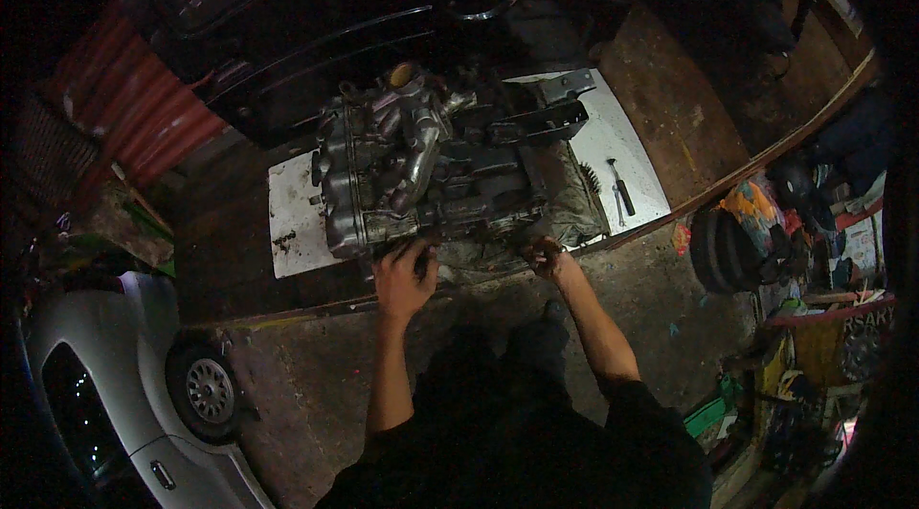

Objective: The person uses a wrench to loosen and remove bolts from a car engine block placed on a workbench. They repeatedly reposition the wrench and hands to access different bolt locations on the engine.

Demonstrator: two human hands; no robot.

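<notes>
Left hand loosely curled at engine, right hand bunched, contents unclear

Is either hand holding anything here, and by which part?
Cannot be told: the left hand is at the near edge of the grimy grey metal engine, the right hand curled by its near-right corner; shadow hides any hold.

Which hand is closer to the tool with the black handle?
The right hand, near the engine's right end; the left hand is farther away, toward its left.
</notes>
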